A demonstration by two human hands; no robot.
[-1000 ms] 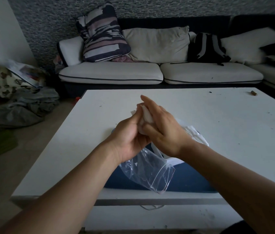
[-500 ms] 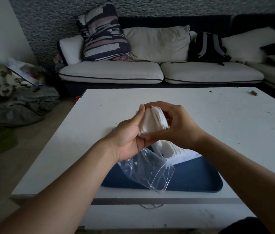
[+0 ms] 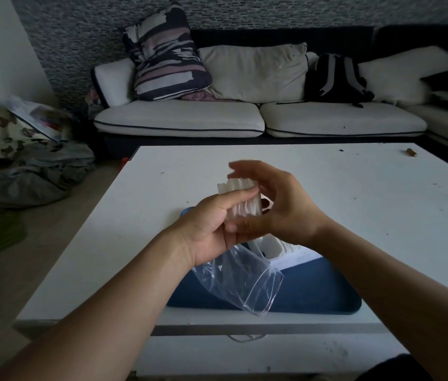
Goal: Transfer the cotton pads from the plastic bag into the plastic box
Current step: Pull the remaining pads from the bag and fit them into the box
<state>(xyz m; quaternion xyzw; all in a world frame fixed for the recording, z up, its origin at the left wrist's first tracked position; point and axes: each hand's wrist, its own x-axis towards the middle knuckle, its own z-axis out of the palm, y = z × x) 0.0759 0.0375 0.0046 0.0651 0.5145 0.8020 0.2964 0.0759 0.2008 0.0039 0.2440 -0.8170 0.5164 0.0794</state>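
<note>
I hold the bag (image 3: pixel 240 281) and the pads (image 3: pixel 242 199) in my left hand (image 3: pixel 212 229) above the box (image 3: pixel 313 287) on the desk (image 3: pixel 355 188); right hand (image 3: pixel 280 204) cups them loosely. Risk: loose grip lets pads spill past the box

My right hand (image 3: pixel 280 204) blurs at the fingertips, my left hand (image 3: pixel 212 229) covers the lower cotton pads (image 3: pixel 240 198), and my wrists and the plastic bag (image 3: pixel 240 281) hide most of the plastic box (image 3: pixel 272 247).
</note>
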